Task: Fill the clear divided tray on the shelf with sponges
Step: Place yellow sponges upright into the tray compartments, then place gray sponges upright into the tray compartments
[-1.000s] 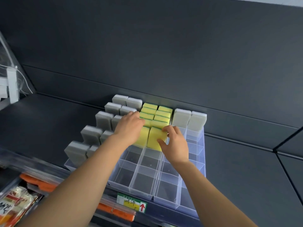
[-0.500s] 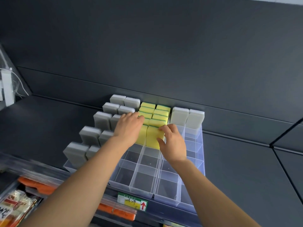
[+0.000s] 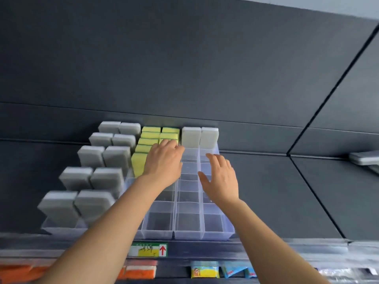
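While below tray (image 3: 188, 232), price label (image 3: 148, 250), orange packets (image 3: 140, 271).

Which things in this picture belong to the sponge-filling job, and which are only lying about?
For the job: clear divided tray, yellow sponges, grey sponges, white sponges, left hand, right hand.
Lying about: price label, orange packs, yellow packet, blue packets.

Dark grey panelled back wall (image 3: 184, 58)

tray (image 3: 187, 232): clear glossy plastic | sponges (image 3: 150, 138): matt foam | shelf (image 3: 287, 191): matt dark
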Demonstrator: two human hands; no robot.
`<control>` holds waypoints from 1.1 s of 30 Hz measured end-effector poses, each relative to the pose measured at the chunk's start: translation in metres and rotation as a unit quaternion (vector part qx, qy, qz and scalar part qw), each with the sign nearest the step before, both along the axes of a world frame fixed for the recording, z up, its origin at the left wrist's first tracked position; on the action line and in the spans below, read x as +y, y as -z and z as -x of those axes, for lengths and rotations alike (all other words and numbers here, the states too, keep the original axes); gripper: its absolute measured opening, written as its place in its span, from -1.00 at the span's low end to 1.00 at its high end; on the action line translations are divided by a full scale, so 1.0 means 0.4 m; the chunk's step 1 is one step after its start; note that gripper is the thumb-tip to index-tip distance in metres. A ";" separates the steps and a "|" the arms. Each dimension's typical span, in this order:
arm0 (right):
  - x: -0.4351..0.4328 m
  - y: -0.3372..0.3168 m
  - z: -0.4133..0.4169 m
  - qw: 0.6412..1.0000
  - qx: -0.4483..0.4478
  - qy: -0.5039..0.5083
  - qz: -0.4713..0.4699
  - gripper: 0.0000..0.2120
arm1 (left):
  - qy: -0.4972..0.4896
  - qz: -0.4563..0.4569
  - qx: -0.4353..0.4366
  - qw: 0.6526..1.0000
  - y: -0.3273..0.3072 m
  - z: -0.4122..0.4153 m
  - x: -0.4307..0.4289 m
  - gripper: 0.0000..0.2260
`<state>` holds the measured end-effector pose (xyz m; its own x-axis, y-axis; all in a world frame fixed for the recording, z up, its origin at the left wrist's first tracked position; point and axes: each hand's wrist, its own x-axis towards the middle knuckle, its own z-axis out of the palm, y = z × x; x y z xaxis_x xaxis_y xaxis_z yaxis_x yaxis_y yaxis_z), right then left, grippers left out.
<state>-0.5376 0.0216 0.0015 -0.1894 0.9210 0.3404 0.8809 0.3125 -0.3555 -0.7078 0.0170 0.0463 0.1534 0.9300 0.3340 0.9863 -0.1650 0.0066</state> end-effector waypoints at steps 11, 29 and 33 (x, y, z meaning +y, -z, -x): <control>-0.113 -0.002 -0.359 0.984 -0.054 0.162 0.043 -0.52 | 0.157 0.025 0.036 0.987 0.051 -0.333 0.025 -0.72; -0.249 0.014 -1.035 0.959 -0.090 0.242 0.114 -0.54 | 0.240 0.060 0.024 0.969 0.105 -1.017 -0.032 -0.74; -0.255 0.014 -1.163 0.953 -0.083 0.268 0.114 -0.55 | 0.263 0.062 0.017 0.963 0.104 -1.155 -0.024 -0.75</control>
<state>-0.0726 -0.0804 -0.0043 0.2945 0.9472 0.1268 0.9424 -0.2658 -0.2029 -0.2456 0.0074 0.0048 0.6231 0.7530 0.2115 0.7664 -0.6418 0.0269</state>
